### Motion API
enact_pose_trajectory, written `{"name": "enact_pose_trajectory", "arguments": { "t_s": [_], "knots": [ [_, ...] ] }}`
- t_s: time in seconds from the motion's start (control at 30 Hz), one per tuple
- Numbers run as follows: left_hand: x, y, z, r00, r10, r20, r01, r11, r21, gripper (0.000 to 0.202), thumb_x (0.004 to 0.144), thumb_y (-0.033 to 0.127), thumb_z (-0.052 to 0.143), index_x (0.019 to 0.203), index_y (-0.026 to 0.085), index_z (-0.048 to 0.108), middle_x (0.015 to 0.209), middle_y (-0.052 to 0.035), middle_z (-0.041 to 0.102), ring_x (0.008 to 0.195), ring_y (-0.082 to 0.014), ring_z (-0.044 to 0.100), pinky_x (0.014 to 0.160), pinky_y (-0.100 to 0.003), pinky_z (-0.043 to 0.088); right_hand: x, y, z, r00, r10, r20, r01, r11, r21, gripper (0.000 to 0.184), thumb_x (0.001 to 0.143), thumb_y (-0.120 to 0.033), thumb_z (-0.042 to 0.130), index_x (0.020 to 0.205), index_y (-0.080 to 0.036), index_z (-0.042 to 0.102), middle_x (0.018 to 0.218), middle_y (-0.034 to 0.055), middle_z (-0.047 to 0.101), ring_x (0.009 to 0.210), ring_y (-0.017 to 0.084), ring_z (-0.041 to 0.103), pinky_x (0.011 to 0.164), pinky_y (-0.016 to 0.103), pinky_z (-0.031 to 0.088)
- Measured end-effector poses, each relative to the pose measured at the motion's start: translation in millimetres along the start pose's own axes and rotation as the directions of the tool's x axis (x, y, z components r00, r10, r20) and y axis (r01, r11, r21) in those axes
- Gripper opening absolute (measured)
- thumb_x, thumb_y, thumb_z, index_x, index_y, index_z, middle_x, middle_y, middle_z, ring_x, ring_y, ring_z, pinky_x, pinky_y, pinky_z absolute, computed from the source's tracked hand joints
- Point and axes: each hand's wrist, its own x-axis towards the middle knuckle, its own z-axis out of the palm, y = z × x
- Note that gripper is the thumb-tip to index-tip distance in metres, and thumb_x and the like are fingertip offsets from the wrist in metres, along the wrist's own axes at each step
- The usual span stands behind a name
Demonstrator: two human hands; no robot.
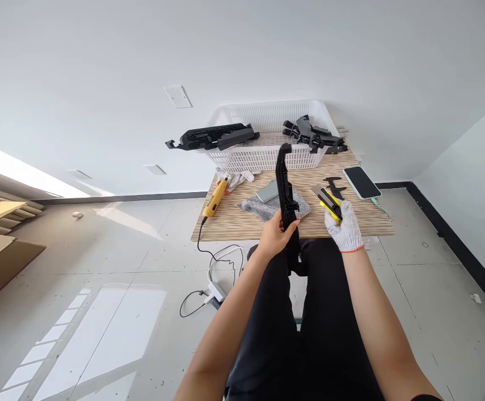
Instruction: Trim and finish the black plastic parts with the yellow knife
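My bare left hand (276, 234) is closed round a long black plastic part (284, 186), holding it upright at the near edge of the small wooden table (242, 220). My right hand (344, 227), in a white knit glove, grips a yellow and black utility knife (329, 203) with its blade pointing toward the black part. A grey cloth (263, 207) lies on the table behind the part.
A white mesh basket (267, 156) at the table's back carries more black plastic parts (212, 136) across its rim. A yellow corded tool (216, 197), a white glove (238, 178), a grey block (267, 191), black calipers (334, 186) and a phone (361, 182) lie on the table. Cables and a power strip (216, 291) are on the floor.
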Motion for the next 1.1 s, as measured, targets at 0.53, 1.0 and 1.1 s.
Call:
{"name": "enact_pose_trajectory", "arguments": {
  "t_s": [0.53,1.0,1.1],
  "knots": [
    [-4.8,2.7,7.9,0.993,0.058,0.104,-0.069,0.992,0.105,0.022,0.096,0.037,0.070,0.112,0.025,0.062,0.110,-0.0059,0.082,0.098,-0.0224,0.080,0.081,-0.032,0.062,-5.4,-5.7,3.7,1.000,0.029,-0.003,-0.029,0.999,-0.026,0.066,0.076,-0.077,0.079,0.112,-0.023,0.070,0.053,-0.0092,0.040,0.041,0.007,0.027,0.037,0.023,0.012],
    [6.5,23.3,-5.9,0.997,0.031,0.065,-0.043,0.980,0.195,0.031,0.096,0.053,0.067,0.097,0.022,0.070,0.087,-0.0015,0.080,0.081,-0.0196,0.074,0.073,-0.030,0.056,-7.2,-9.3,7.3,0.999,0.038,0.007,-0.038,0.997,-0.068,0.071,0.074,-0.081,0.077,0.113,-0.022,0.068,0.048,-0.0108,0.040,0.038,0.006,0.020,0.039,0.025,0.008],
    [10.9,33.4,-12.2,0.997,0.059,0.048,-0.069,0.966,0.249,0.033,0.094,0.053,0.069,0.084,0.021,0.067,0.069,0.0016,0.070,0.067,-0.0160,0.066,0.067,-0.028,0.052,-6.6,-9.8,6.5,0.999,0.039,0.018,-0.037,0.994,-0.100,0.073,0.075,-0.084,0.074,0.114,-0.022,0.067,0.047,-0.0114,0.038,0.038,0.006,0.020,0.039,0.026,0.008]
  ]
}}
